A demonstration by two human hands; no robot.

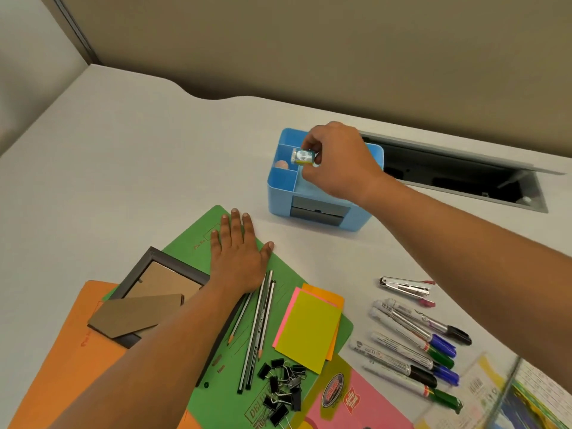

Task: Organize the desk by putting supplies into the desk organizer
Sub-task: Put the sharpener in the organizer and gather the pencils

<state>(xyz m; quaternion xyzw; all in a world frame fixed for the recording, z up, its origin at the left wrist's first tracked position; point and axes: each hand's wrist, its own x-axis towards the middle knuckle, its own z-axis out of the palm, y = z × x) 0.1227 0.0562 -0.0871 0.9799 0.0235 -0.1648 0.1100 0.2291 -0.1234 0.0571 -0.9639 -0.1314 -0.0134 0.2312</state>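
A blue desk organizer [280, 198] with several compartments and a grey drawer stands on the white desk. My right hand [339, 162] hovers over its top and pinches a small wrapped eraser-like block [305, 157] above the compartments. A round pinkish item [281, 165] lies in a left compartment. My left hand [236, 247] rests flat, fingers straight, on a green folder [192, 243]. Pencils [258, 323], sticky notes [309, 326], black binder clips [283, 388], several markers [411, 345] and a stapler [405, 287] lie on the desk nearer me.
A dark picture frame [145, 264] with cardboard pieces lies on an orange folder [62, 351] at the left. A pink sheet [365, 400] and printed papers [526, 394] sit at the bottom right. An open cable hatch [458, 174] is behind the organizer.
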